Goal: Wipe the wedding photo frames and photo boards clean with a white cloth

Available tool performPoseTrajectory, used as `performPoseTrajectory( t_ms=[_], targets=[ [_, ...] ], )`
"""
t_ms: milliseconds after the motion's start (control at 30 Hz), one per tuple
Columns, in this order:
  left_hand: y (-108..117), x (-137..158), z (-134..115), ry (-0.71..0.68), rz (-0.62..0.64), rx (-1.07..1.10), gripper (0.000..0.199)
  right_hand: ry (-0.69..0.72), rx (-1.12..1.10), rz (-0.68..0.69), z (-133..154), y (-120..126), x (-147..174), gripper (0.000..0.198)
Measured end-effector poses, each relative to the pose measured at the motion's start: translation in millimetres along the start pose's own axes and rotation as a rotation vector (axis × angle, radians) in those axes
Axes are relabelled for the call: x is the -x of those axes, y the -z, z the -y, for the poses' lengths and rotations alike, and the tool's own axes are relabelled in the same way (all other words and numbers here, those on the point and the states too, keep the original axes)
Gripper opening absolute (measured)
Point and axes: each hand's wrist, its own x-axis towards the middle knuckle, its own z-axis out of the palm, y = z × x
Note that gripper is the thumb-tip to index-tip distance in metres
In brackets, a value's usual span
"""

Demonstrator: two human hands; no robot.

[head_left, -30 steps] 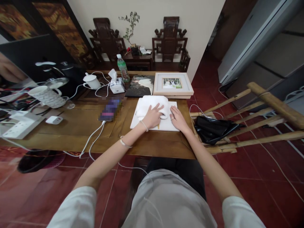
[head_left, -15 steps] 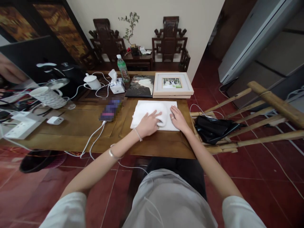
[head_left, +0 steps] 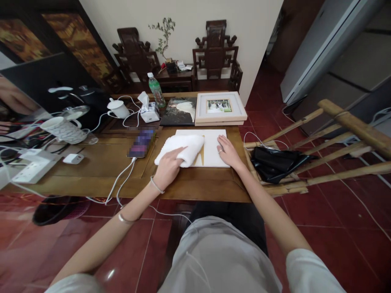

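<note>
A folded white towel (head_left: pixel 180 147) lies across the left part of a flat white panel (head_left: pixel 214 152) and over its left edge onto the wood. My left hand (head_left: pixel 168 167) grips the towel's near side, the index finger stretched over it. Gold markings show on the panel beside the towel; the rest of them is covered. Flat on the panel's right edge rests my right hand (head_left: pixel 227 150), fingers stretched out and a ring on one of them.
Behind the panel lie a framed picture (head_left: pixel 221 108) and a dark photo panel (head_left: pixel 179 110). To the left are a phone (head_left: pixel 141 143), a tissue box (head_left: pixel 149 112), a bottle (head_left: pixel 157 89), a lidded cup (head_left: pixel 118 108) and a power strip (head_left: pixel 36 166). A bamboo chair (head_left: pixel 345 122) stands right, a black bag (head_left: pixel 275 162) on it.
My left hand has drawn the towel leftward across the panel, uncovering gold markings. The right hand stays at the panel's right edge. The camera view has shifted slightly.
</note>
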Motion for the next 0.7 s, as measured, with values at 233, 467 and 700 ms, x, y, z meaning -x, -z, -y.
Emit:
performPoseTrajectory(
  t_ms=[233,467,700],
  targets=[
    [15,-30,30,0.134,-0.11,-0.087,0.035,0.016,-0.006,-0.015,0,0,1,0.05],
    [-19,-33,26,-0.011,0.189,0.016,0.035,-0.014,0.024,0.01,4,3,1,0.05],
    [7,22,-14,-0.069,0.23,0.04,0.033,0.001,-0.017,0.001,1,1,0,0.049]
  ],
)
